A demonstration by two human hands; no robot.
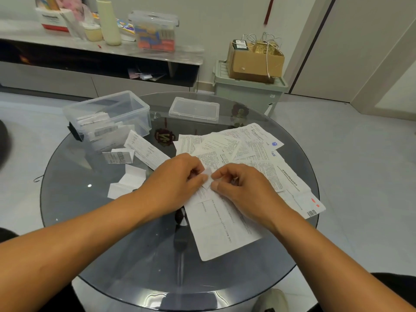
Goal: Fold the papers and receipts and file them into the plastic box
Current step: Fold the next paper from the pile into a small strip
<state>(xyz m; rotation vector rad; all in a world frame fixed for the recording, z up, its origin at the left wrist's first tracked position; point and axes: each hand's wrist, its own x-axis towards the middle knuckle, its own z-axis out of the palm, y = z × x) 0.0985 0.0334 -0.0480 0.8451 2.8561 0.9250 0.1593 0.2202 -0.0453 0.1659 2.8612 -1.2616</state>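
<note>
Pinching the top edge of a long printed sheet [221,224] between them, both hands [180,176] [242,188] are starting a fold on the worktop [139,251]; folded slips are already sitting in the plastic box [108,113], loose papers [254,149] remaining.

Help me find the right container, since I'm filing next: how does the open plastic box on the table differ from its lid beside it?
The plastic box is deep and already holds folded receipts; the lid is shallow and holds nothing. The box sits at the table's far left, the lid nearer the far middle. Both are clear plastic.
</note>
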